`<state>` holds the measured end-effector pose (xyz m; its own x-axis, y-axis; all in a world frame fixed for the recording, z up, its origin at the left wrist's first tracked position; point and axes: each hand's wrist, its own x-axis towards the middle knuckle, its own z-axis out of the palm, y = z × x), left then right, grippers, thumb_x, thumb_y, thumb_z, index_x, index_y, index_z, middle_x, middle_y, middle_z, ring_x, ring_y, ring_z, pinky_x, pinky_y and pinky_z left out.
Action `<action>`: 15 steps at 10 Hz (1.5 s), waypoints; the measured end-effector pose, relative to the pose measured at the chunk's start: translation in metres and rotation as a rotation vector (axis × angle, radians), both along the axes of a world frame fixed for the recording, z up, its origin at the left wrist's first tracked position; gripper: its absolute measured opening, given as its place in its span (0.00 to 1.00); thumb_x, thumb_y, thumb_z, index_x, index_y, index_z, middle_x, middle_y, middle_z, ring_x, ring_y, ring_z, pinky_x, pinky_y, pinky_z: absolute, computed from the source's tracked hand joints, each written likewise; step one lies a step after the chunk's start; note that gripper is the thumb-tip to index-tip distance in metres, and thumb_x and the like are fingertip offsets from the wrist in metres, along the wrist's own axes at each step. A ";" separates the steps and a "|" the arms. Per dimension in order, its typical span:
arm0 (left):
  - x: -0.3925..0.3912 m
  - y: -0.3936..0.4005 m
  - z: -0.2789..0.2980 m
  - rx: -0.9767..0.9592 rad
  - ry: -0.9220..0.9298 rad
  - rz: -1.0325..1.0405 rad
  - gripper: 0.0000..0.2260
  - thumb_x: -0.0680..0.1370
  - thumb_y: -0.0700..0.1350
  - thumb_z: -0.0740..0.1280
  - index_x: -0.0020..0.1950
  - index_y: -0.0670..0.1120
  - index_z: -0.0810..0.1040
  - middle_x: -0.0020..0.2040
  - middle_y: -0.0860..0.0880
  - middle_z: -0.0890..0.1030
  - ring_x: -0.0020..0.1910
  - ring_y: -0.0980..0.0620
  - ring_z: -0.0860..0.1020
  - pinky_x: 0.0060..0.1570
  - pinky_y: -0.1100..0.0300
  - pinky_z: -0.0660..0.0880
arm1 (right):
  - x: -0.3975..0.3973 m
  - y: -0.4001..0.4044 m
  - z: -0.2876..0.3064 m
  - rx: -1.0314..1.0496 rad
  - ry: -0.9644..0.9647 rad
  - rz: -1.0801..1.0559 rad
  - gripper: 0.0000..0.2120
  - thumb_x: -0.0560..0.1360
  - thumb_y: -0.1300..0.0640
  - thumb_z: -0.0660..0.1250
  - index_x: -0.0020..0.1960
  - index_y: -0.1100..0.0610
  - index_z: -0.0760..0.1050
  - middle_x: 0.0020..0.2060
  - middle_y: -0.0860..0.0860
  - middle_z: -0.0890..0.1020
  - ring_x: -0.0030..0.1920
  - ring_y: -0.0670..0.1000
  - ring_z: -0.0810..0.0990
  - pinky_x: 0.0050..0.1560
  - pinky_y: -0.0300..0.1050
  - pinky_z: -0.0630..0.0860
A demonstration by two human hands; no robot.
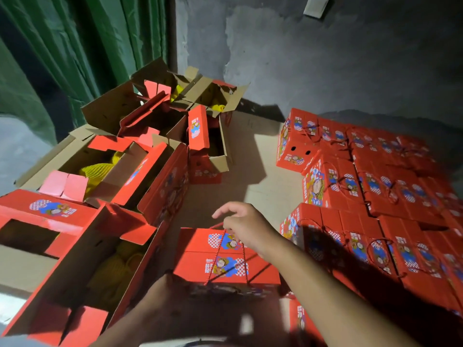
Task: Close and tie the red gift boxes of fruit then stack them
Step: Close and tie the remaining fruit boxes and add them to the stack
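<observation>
- A closed red gift box (226, 256) sits low in the middle of the view, its two top flaps meeting along a seam, a printed cartoon label on each flap.
- The right hand (246, 227) reaches over the box's far edge; its grip pinches the red cord (218, 249) between thumb and curled fingers, the forefinger held out loosely.
- The cord runs from that pinch across the lid to the near edge.
- The left hand (162, 294) lies in deep shadow at the box's near left corner; whether it grips anything cannot be told.
- Open gift boxes (105, 176) with yellow foam-netted fruit (96, 171) stand to the left.
- Tied, closed boxes (375, 196) are packed in rows on the right, on flattened cardboard (253, 166).
</observation>
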<state>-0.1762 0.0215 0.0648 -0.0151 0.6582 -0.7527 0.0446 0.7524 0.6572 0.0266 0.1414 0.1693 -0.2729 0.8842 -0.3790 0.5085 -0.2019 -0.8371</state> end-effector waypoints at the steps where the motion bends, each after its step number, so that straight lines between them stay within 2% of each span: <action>1: -0.002 0.021 0.001 0.087 0.086 0.002 0.06 0.80 0.38 0.70 0.54 0.46 0.78 0.58 0.37 0.81 0.52 0.45 0.84 0.47 0.44 0.84 | 0.000 0.011 0.011 0.048 -0.024 -0.010 0.15 0.70 0.60 0.62 0.50 0.45 0.81 0.25 0.48 0.72 0.27 0.51 0.68 0.28 0.41 0.64; 2: 0.012 0.050 -0.002 0.197 0.130 0.012 0.05 0.79 0.45 0.73 0.52 0.46 0.82 0.57 0.37 0.82 0.56 0.40 0.81 0.43 0.38 0.83 | 0.007 0.021 0.017 0.067 -0.038 -0.075 0.14 0.71 0.61 0.63 0.49 0.46 0.82 0.31 0.57 0.79 0.31 0.52 0.74 0.35 0.45 0.70; 3: 0.029 0.064 -0.002 0.194 0.012 0.017 0.20 0.78 0.50 0.73 0.68 0.54 0.72 0.65 0.48 0.77 0.62 0.48 0.77 0.36 0.46 0.83 | 0.015 0.034 0.022 0.089 -0.017 -0.189 0.13 0.72 0.62 0.64 0.48 0.48 0.83 0.40 0.63 0.84 0.36 0.60 0.79 0.41 0.47 0.73; 4: 0.053 0.085 0.007 0.140 -0.115 -0.026 0.30 0.77 0.53 0.73 0.73 0.68 0.62 0.61 0.61 0.78 0.59 0.57 0.78 0.35 0.49 0.82 | 0.021 0.055 0.029 0.113 0.039 -0.259 0.13 0.73 0.65 0.64 0.49 0.52 0.83 0.42 0.61 0.86 0.38 0.63 0.81 0.40 0.45 0.73; 5: 0.080 0.117 0.016 0.147 -0.110 -0.121 0.43 0.77 0.55 0.74 0.81 0.66 0.46 0.65 0.63 0.75 0.60 0.57 0.77 0.43 0.47 0.83 | 0.030 0.080 0.037 0.129 0.052 -0.295 0.12 0.73 0.66 0.64 0.49 0.54 0.84 0.31 0.50 0.80 0.28 0.48 0.71 0.31 0.40 0.65; 6: 0.100 0.151 0.024 0.172 -0.082 -0.169 0.48 0.74 0.60 0.76 0.80 0.67 0.43 0.63 0.67 0.75 0.59 0.57 0.78 0.42 0.48 0.83 | 0.043 0.107 0.040 0.138 0.083 -0.364 0.13 0.73 0.68 0.63 0.50 0.57 0.83 0.28 0.43 0.77 0.25 0.45 0.68 0.27 0.38 0.63; 7: 0.118 0.185 0.027 0.212 -0.070 -0.183 0.49 0.63 0.66 0.77 0.75 0.74 0.49 0.60 0.64 0.80 0.56 0.57 0.80 0.40 0.50 0.83 | 0.057 0.134 0.041 0.149 0.113 -0.419 0.14 0.72 0.69 0.63 0.50 0.57 0.83 0.33 0.53 0.76 0.27 0.49 0.64 0.30 0.43 0.59; 8: 0.137 0.219 0.026 0.241 -0.059 -0.213 0.46 0.64 0.65 0.77 0.73 0.76 0.51 0.61 0.60 0.81 0.58 0.52 0.80 0.45 0.44 0.84 | 0.075 0.161 0.038 0.149 0.131 -0.457 0.15 0.72 0.68 0.63 0.48 0.53 0.83 0.34 0.54 0.74 0.29 0.51 0.64 0.32 0.46 0.60; 9: 0.159 0.252 0.025 0.281 -0.055 -0.227 0.44 0.70 0.60 0.76 0.74 0.77 0.49 0.62 0.60 0.80 0.58 0.52 0.80 0.47 0.42 0.84 | 0.098 0.186 0.035 0.166 0.137 -0.514 0.14 0.73 0.68 0.65 0.48 0.53 0.84 0.33 0.52 0.74 0.31 0.51 0.68 0.34 0.43 0.63; 10: 0.182 0.287 0.020 0.308 -0.079 -0.227 0.43 0.76 0.54 0.75 0.76 0.76 0.48 0.59 0.59 0.82 0.54 0.51 0.83 0.49 0.42 0.83 | 0.121 0.211 0.031 0.170 0.145 -0.570 0.14 0.74 0.67 0.65 0.50 0.52 0.84 0.35 0.52 0.75 0.31 0.50 0.69 0.32 0.41 0.64; 11: 0.200 0.322 0.011 0.323 -0.122 -0.220 0.39 0.81 0.48 0.71 0.79 0.70 0.49 0.50 0.59 0.83 0.47 0.50 0.79 0.49 0.45 0.80 | 0.136 0.234 0.027 0.170 0.199 -0.622 0.15 0.74 0.70 0.65 0.52 0.56 0.84 0.30 0.42 0.75 0.32 0.47 0.70 0.37 0.40 0.67; 12: 0.212 0.347 0.002 0.350 -0.125 -0.243 0.34 0.82 0.50 0.68 0.80 0.68 0.53 0.48 0.64 0.83 0.48 0.53 0.79 0.50 0.49 0.77 | 0.147 0.253 0.021 0.177 0.243 -0.691 0.15 0.74 0.72 0.64 0.53 0.60 0.84 0.29 0.40 0.77 0.36 0.46 0.73 0.45 0.42 0.70; 13: 0.228 0.364 0.000 0.352 -0.113 -0.324 0.32 0.82 0.55 0.67 0.79 0.69 0.53 0.58 0.53 0.83 0.54 0.50 0.78 0.54 0.45 0.80 | 0.159 0.267 0.014 0.179 0.260 -0.748 0.14 0.75 0.71 0.64 0.53 0.59 0.84 0.30 0.46 0.73 0.32 0.48 0.70 0.35 0.39 0.68; 14: 0.245 0.378 -0.004 0.376 -0.070 -0.398 0.35 0.81 0.55 0.69 0.79 0.71 0.52 0.60 0.45 0.81 0.55 0.44 0.81 0.53 0.40 0.81 | 0.177 0.278 0.007 0.191 0.258 -0.791 0.15 0.75 0.69 0.65 0.51 0.53 0.85 0.32 0.49 0.72 0.31 0.48 0.69 0.35 0.42 0.67; 15: 0.259 0.388 -0.015 0.354 -0.070 -0.432 0.41 0.78 0.48 0.71 0.79 0.71 0.48 0.61 0.42 0.81 0.50 0.40 0.83 0.47 0.44 0.82 | 0.194 0.284 0.000 0.210 0.254 -0.823 0.15 0.74 0.67 0.66 0.49 0.49 0.85 0.31 0.47 0.71 0.34 0.49 0.69 0.38 0.44 0.68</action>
<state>0.0831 0.4095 0.0499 0.3537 0.8062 -0.4742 0.2473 0.4084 0.8787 0.2207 0.4255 0.1694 0.4269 0.8816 -0.2012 0.0639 -0.2513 -0.9658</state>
